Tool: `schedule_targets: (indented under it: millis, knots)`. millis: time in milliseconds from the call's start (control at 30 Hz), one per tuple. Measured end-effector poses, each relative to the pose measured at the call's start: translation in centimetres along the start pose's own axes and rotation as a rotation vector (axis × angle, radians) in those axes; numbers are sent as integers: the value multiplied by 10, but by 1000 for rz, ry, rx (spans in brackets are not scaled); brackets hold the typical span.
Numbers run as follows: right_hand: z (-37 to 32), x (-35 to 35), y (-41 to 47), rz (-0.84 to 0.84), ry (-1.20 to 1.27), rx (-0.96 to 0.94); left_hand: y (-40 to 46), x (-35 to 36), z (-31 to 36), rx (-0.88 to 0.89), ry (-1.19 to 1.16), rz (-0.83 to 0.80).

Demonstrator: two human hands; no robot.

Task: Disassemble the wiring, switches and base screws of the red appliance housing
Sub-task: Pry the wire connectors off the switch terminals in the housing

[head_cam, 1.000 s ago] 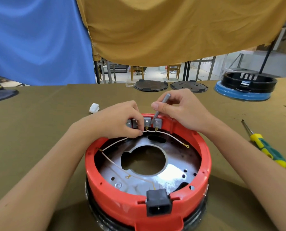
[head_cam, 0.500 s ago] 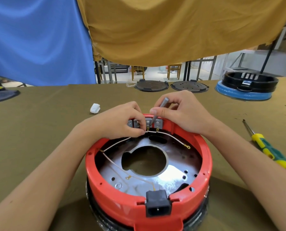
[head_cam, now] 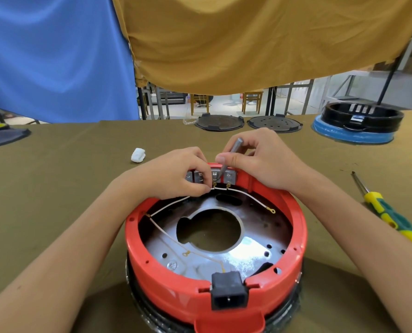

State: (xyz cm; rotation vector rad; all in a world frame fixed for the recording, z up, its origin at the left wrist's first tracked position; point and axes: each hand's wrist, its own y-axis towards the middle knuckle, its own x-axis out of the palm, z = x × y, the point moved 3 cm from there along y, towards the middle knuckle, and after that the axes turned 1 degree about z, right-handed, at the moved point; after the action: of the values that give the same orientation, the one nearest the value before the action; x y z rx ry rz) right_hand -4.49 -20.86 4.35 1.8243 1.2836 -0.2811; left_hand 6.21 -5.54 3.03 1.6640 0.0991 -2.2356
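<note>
One head-worn view (wide-angle) looks forward and down, close over the table (head_cam: 56, 188).

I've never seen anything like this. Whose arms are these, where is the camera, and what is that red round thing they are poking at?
No machine here: a person wears a camera on the head, looking down at their own two bare hands. The red appliance housing sits open on an olive-covered table, showing a metal plate inside and a black power socket at the near rim. The right hand holds a thin grey tool in a pinching grip, its tip at the switch terminals on the far rim. The left hand pinches a white wire next to them. On the table lie a yellow-green screwdriver, a small white lump, two dark round plates and a black-and-blue housing further back.
</note>
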Motion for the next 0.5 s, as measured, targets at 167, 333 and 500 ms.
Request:
schedule_targets:
  millis: [167, 333, 500]
  knots:
    - [0, 2, 4, 12, 26, 66, 0, 1, 0, 10, -14, 4]
    - [1, 3, 2, 54, 6, 74, 0, 1, 0, 11, -24, 13]
    - [-3, 3, -3, 56, -85, -16, 1, 0, 0, 19, -23, 18]
